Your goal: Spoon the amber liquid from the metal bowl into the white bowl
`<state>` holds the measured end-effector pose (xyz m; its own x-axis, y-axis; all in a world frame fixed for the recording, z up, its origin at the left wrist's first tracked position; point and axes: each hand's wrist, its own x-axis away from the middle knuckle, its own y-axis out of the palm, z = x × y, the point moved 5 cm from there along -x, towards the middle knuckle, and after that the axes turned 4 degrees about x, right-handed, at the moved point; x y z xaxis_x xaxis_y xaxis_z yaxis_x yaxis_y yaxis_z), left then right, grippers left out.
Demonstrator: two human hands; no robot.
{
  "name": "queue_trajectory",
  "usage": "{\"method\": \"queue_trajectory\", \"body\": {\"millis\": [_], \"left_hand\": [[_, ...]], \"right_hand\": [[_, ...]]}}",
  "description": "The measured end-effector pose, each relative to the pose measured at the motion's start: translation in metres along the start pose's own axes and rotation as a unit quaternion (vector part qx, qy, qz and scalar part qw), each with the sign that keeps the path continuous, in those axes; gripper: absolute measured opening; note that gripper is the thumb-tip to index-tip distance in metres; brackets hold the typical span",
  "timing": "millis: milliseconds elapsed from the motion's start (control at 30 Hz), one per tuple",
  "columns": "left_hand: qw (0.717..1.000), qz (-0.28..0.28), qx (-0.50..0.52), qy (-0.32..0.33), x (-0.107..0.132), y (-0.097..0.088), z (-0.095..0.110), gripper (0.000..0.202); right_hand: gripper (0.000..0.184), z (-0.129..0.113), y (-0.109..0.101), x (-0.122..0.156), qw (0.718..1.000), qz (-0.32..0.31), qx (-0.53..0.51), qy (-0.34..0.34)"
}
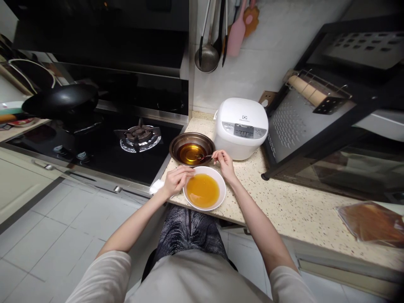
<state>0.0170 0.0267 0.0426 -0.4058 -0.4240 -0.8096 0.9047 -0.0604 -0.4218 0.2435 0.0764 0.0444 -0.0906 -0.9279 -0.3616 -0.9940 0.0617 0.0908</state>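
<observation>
A white bowl (222, 190) of orange-yellow liquid sits at the counter's front edge. My left hand (177, 178) is closed on its left rim, fingertips reaching over the edge. Behind it stands a wide metal bowl (175, 147) with clear amber liquid inside. Between the thumb and fingers of my right hand (223, 161), at the metal bowl's right side, is the handle of a spoon (206, 157). The spoon's head dips at or into the amber liquid; how deep, I cannot tell.
A white rice cooker (241, 126) stands behind my right hand. To the left is a gas burner (139, 136), with a black wok (63, 101) farther off. Utensils (207, 58) hang on the wall. A black rack (303, 97) and a brown packet (372, 221) are at right.
</observation>
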Motion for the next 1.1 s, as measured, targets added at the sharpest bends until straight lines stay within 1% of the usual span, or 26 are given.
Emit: {"method": "queue_trajectory", "body": {"millis": [100,233,400,667,867,1100], "left_hand": [[1.000,-0.002,-0.001,0.002,0.000,0.000,0.000,0.036],[1.000,-0.010,-0.007,0.004,0.000,0.000,0.000,0.036],[1.000,-0.007,-0.008,0.002,-0.001,-0.001,0.001,0.037],[1.000,-0.011,-0.010,0.002,-0.001,-0.001,0.001,0.037],[1.000,-0.007,-0.012,0.004,-0.001,-0.001,0.002,0.036],[1.000,-0.008,-0.010,0.001,0.000,-0.001,0.001,0.037]], "right_hand": [[0.049,0.004,0.003,0.000,0.999,-0.017,-0.027,0.020],[0.049,0.007,0.007,0.002,0.993,-0.033,-0.094,0.062],[0.046,0.009,0.006,0.003,0.987,-0.013,-0.133,0.090],[0.043,0.005,-0.001,0.001,0.985,0.000,-0.159,0.068],[0.040,-0.008,-0.011,0.000,0.981,0.029,-0.180,0.061],[0.036,-0.024,-0.022,0.000,0.985,0.042,-0.162,0.038]]}}
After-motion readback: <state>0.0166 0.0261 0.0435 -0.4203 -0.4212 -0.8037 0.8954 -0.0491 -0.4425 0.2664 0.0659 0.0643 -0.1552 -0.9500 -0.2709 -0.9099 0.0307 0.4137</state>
